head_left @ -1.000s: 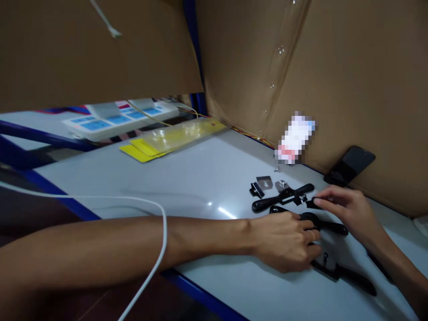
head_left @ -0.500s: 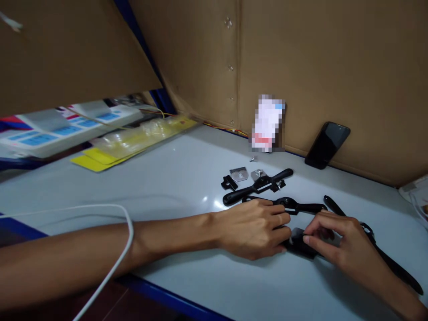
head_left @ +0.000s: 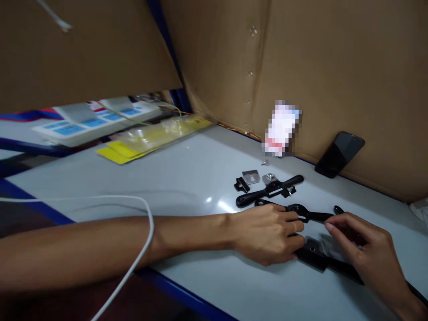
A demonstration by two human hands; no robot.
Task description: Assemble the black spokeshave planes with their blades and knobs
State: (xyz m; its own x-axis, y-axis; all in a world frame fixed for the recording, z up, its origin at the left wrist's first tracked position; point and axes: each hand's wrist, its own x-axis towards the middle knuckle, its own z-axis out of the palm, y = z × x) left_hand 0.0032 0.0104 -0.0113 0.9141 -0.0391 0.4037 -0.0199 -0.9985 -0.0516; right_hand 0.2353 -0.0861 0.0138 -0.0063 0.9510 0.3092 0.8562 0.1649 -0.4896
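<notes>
My left hand (head_left: 267, 232) lies on the white table (head_left: 187, 178), its fingers curled onto one end of a black two-handled tool body (head_left: 321, 257). My right hand (head_left: 366, 247) rests on the same piece a little to the right, fingers bent over it, and hides part of it. Just behind my hands lie a second black tool body (head_left: 309, 214) and a third (head_left: 269, 191). Two small metal plates (head_left: 251, 177) and a small black clamp piece (head_left: 240, 183) sit beyond them.
A black phone (head_left: 339, 154) leans on the cardboard wall (head_left: 334, 67) at the back right. Yellow-backed plastic packets (head_left: 154, 138) lie at the far left of the table. A white cable (head_left: 133, 258) crosses my left forearm. The blue table edge (head_left: 187, 294) runs near me.
My right hand has come back from the far parts to the near black tool body, then slid slightly right along it. My left hand has stayed on that piece.
</notes>
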